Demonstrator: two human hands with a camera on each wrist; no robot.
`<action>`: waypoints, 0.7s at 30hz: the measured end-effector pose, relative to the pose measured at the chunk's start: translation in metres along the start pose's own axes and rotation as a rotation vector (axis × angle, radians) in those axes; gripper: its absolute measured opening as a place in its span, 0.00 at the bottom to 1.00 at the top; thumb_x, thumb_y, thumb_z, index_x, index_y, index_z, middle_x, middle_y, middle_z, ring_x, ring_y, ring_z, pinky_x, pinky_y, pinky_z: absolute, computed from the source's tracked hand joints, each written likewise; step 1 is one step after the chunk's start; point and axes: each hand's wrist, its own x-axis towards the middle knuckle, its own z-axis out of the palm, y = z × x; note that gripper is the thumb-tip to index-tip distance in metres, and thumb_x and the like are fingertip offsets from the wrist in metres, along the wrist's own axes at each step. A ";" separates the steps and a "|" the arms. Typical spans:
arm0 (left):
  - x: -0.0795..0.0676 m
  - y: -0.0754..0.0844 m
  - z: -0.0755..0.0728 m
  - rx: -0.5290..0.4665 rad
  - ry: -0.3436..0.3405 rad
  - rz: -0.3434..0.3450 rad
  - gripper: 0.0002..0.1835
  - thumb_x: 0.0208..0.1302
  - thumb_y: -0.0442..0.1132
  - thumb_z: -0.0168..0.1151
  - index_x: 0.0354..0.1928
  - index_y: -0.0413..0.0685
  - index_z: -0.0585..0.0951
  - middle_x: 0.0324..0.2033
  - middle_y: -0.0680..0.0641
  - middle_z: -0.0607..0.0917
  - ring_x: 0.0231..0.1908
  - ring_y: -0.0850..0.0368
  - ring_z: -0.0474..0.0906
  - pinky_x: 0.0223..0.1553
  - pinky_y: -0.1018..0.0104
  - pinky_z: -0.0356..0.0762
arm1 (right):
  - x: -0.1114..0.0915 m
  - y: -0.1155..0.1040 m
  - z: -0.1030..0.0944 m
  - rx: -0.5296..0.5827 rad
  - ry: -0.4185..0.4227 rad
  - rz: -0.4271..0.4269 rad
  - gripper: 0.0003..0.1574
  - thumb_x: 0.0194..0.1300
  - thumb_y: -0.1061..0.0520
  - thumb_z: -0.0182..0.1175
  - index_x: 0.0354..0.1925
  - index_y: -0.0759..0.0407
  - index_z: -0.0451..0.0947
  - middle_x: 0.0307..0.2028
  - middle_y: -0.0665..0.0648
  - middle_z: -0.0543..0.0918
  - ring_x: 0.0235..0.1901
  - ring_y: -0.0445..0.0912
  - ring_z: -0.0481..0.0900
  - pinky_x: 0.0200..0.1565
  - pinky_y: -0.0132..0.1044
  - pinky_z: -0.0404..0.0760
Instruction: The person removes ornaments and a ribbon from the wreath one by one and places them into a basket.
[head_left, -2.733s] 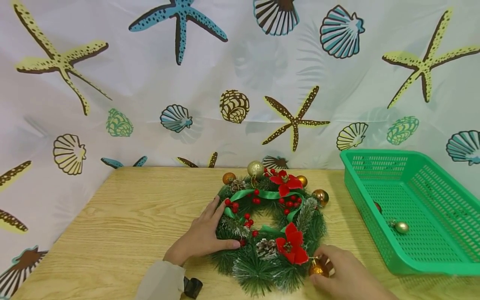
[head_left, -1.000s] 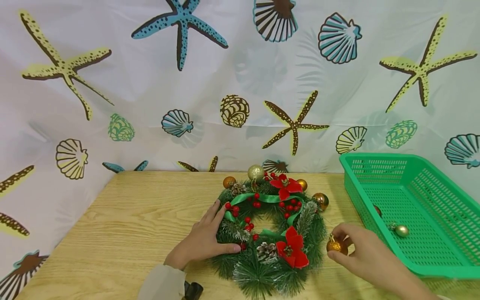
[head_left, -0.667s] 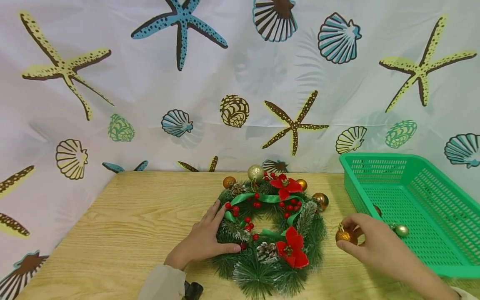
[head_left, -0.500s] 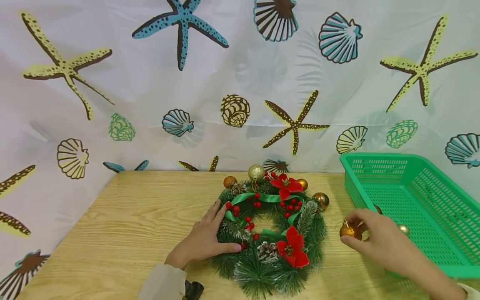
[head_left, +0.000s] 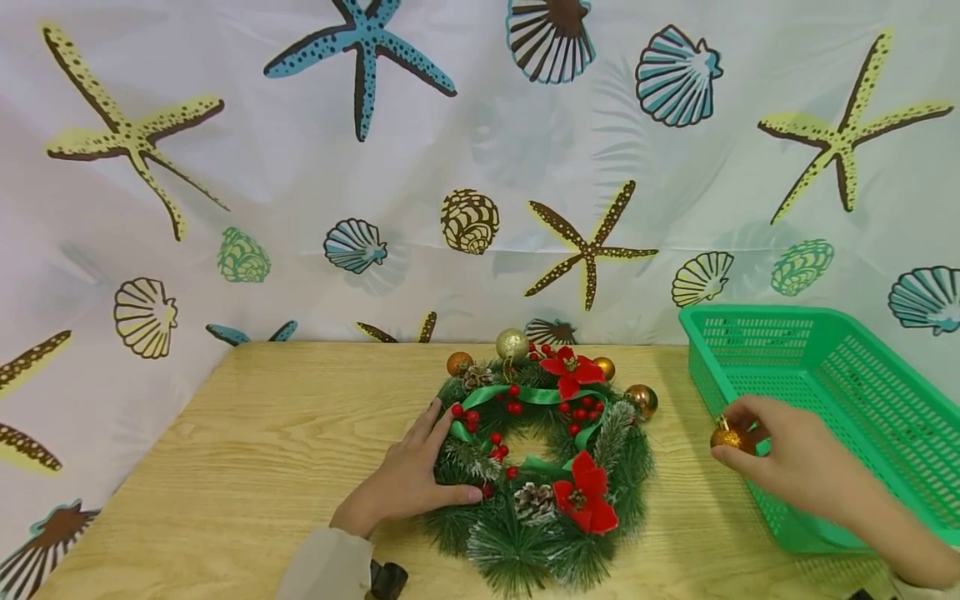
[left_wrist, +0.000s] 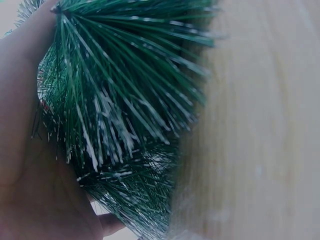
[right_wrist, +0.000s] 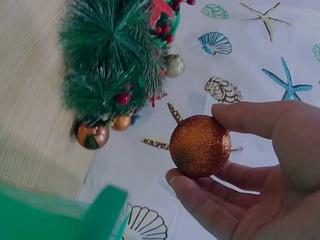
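The green Christmas wreath (head_left: pixel 517 546) lies on the table, trimmed with red flowers, berries, pine cones and green ribbon. My left hand (head_left: pixel 408 479) holds its left side, thumb over the front and fingers along the outer edge; in the left wrist view frosted needles (left_wrist: pixel 125 90) hide part of the grip. Between the thumb and fingers of my right hand (head_left: pixel 787 454) is a glittery copper-orange Christmas ball (right_wrist: pixel 200 146), its gold cap and loop facing away in the right wrist view. That ball hangs at the left rim of the green basket (head_left: pixel 813 533), apart from the wreath.
Several balls are on the wreath's far side, among them a pale gold one (head_left: pixel 512 343) and a shiny copper one (head_left: pixel 641 401). Wooden tabletop (head_left: pixel 285 442) spreads left of the wreath. A shell-and-starfish cloth (head_left: pixel 420 167) hangs behind.
My right hand has carried the copper-orange ball from beside the wreath's lower right flower rightward and up to the basket's rim. The left hand and the wreath have stayed in place.
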 end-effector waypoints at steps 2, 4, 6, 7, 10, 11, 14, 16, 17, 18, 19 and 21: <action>0.000 -0.001 0.001 -0.003 0.001 -0.004 0.59 0.53 0.68 0.63 0.76 0.47 0.44 0.75 0.42 0.37 0.73 0.35 0.38 0.61 0.24 0.45 | 0.002 0.005 -0.004 -0.020 0.001 0.002 0.17 0.58 0.53 0.68 0.42 0.61 0.78 0.34 0.51 0.81 0.33 0.43 0.79 0.30 0.35 0.76; -0.001 -0.001 0.001 -0.005 0.002 -0.005 0.59 0.53 0.68 0.63 0.76 0.47 0.44 0.75 0.42 0.37 0.73 0.35 0.38 0.61 0.24 0.45 | 0.004 0.010 -0.008 -0.029 -0.006 0.014 0.18 0.58 0.53 0.68 0.42 0.61 0.77 0.34 0.52 0.81 0.34 0.45 0.79 0.30 0.36 0.76; 0.000 -0.002 0.001 -0.003 0.003 -0.002 0.59 0.53 0.68 0.63 0.76 0.47 0.44 0.75 0.41 0.37 0.73 0.35 0.38 0.61 0.24 0.45 | 0.005 0.014 -0.012 -0.040 -0.008 0.028 0.19 0.58 0.52 0.68 0.43 0.63 0.77 0.35 0.53 0.81 0.34 0.47 0.79 0.30 0.37 0.76; 0.000 -0.002 0.002 -0.004 0.003 -0.001 0.59 0.53 0.68 0.63 0.76 0.47 0.44 0.75 0.41 0.37 0.73 0.34 0.38 0.61 0.24 0.45 | 0.006 0.016 -0.015 -0.047 -0.009 0.036 0.20 0.58 0.52 0.68 0.43 0.64 0.77 0.35 0.54 0.81 0.34 0.47 0.79 0.30 0.37 0.76; -0.001 -0.002 0.002 -0.004 0.005 -0.001 0.59 0.53 0.68 0.63 0.76 0.48 0.44 0.75 0.41 0.37 0.73 0.34 0.39 0.61 0.24 0.45 | 0.009 0.021 -0.021 -0.066 -0.016 0.056 0.22 0.59 0.52 0.68 0.44 0.66 0.76 0.35 0.57 0.81 0.34 0.50 0.80 0.29 0.40 0.76; -0.001 -0.002 0.002 -0.003 0.007 0.000 0.59 0.53 0.68 0.63 0.76 0.48 0.45 0.75 0.41 0.37 0.73 0.34 0.39 0.61 0.24 0.45 | 0.010 0.022 -0.023 -0.072 -0.015 0.059 0.22 0.59 0.52 0.67 0.44 0.66 0.76 0.35 0.58 0.81 0.34 0.51 0.80 0.30 0.40 0.77; -0.001 -0.002 0.001 -0.001 0.009 0.001 0.59 0.53 0.67 0.63 0.76 0.48 0.44 0.75 0.42 0.37 0.73 0.35 0.38 0.61 0.24 0.45 | 0.014 0.027 -0.029 -0.096 -0.016 0.066 0.22 0.59 0.52 0.67 0.44 0.68 0.76 0.35 0.60 0.80 0.34 0.53 0.81 0.31 0.43 0.78; 0.000 -0.002 0.001 0.004 0.011 0.006 0.59 0.53 0.67 0.63 0.76 0.47 0.44 0.75 0.41 0.37 0.73 0.34 0.39 0.61 0.24 0.46 | 0.016 0.030 -0.032 -0.110 -0.017 0.073 0.23 0.59 0.51 0.67 0.43 0.68 0.75 0.35 0.61 0.80 0.34 0.54 0.81 0.32 0.45 0.78; 0.000 -0.002 0.001 0.004 0.011 0.006 0.59 0.53 0.67 0.63 0.76 0.47 0.44 0.75 0.41 0.37 0.73 0.34 0.39 0.61 0.24 0.46 | 0.017 0.032 -0.033 -0.118 -0.016 0.074 0.23 0.59 0.51 0.67 0.43 0.68 0.75 0.35 0.61 0.80 0.34 0.55 0.81 0.32 0.45 0.78; 0.000 -0.002 0.001 0.004 0.010 0.006 0.59 0.53 0.67 0.63 0.76 0.47 0.44 0.75 0.41 0.37 0.73 0.35 0.38 0.61 0.24 0.46 | 0.018 0.034 -0.034 -0.125 -0.015 0.075 0.23 0.59 0.51 0.67 0.43 0.68 0.75 0.35 0.61 0.80 0.34 0.55 0.81 0.32 0.45 0.78; 0.000 -0.002 0.001 0.005 0.011 0.006 0.59 0.53 0.67 0.63 0.76 0.47 0.44 0.75 0.41 0.37 0.73 0.35 0.39 0.61 0.24 0.46 | 0.020 0.035 -0.036 -0.129 -0.015 0.078 0.23 0.59 0.51 0.67 0.43 0.68 0.75 0.35 0.62 0.80 0.34 0.56 0.81 0.32 0.46 0.78; 0.000 -0.001 0.001 0.006 0.010 0.007 0.59 0.53 0.68 0.63 0.76 0.47 0.44 0.75 0.41 0.37 0.73 0.35 0.38 0.61 0.24 0.46 | 0.022 0.039 -0.038 -0.135 -0.010 0.080 0.22 0.60 0.52 0.66 0.43 0.69 0.75 0.35 0.62 0.80 0.34 0.56 0.81 0.31 0.46 0.79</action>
